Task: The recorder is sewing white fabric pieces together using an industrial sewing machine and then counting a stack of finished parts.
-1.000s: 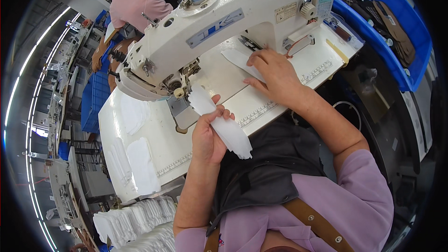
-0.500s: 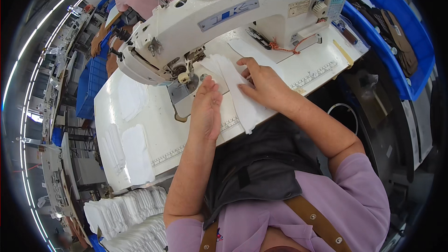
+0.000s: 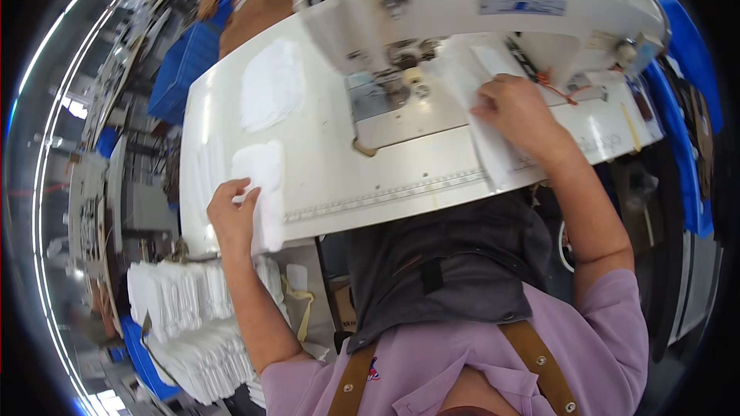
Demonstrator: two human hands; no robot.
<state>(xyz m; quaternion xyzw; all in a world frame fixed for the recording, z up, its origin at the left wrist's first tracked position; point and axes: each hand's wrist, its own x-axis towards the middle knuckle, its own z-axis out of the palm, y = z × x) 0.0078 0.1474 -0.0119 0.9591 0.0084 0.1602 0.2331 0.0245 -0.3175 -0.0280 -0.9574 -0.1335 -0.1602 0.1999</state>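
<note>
My left hand [image 3: 233, 216] is over the left part of the sewing table, at the edge of a white fabric piece [image 3: 266, 166]. Its fingers are bent, with thumb and forefinger apart and nothing seen between them. My right hand [image 3: 518, 117] is closed on a long white fabric strip [image 3: 493, 156] to the right of the needle area; the fingers partly hide the grip. The strip reaches down to the table's front edge. The white sewing machine [image 3: 455, 11] stands over the table, its head left of my right hand.
Another white fabric stack [image 3: 272, 83] lies farther back on the table [image 3: 324, 162]. Piles of white pieces [image 3: 193, 300] stand below its left corner. Blue bins [image 3: 185, 69] are at the far left and right. Orange cord [image 3: 556, 91] lies by the machine's base.
My left hand has moved from beside the needle area to the white pieces at the left. My right hand stays at the white strip. The whole view has shifted, with motion blur.
</note>
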